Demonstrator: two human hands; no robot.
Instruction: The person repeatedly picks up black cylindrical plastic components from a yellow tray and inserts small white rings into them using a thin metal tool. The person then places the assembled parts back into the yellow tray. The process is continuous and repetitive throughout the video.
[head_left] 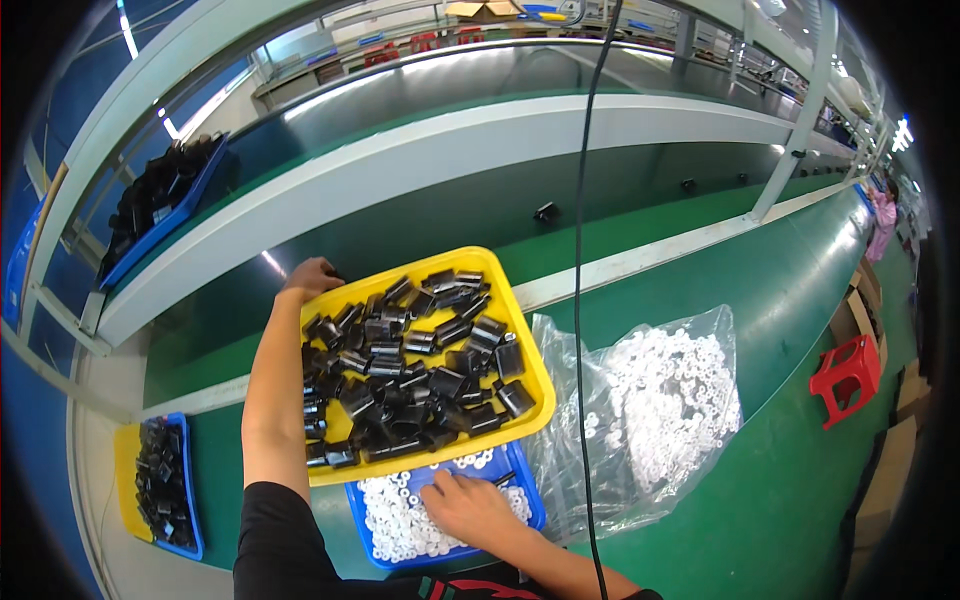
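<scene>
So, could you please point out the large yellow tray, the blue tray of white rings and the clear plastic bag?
Large yellow tray [530, 358]: head view, right-hand wall.
Blue tray of white rings [532, 492]: head view, right-hand rim.
Clear plastic bag [558, 455]: head view, bare film, left side.

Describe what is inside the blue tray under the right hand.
The blue tray holds white rings; a thin dark item shows beside the right hand. That hand covers some contents, and the yellow tray hides anything beneath it.

Green bench [640, 300]; blue tray [537, 505]; clear plastic bag [615, 470], right of it; yellow tray [541, 390], overlapping blue tray's far rim
</scene>
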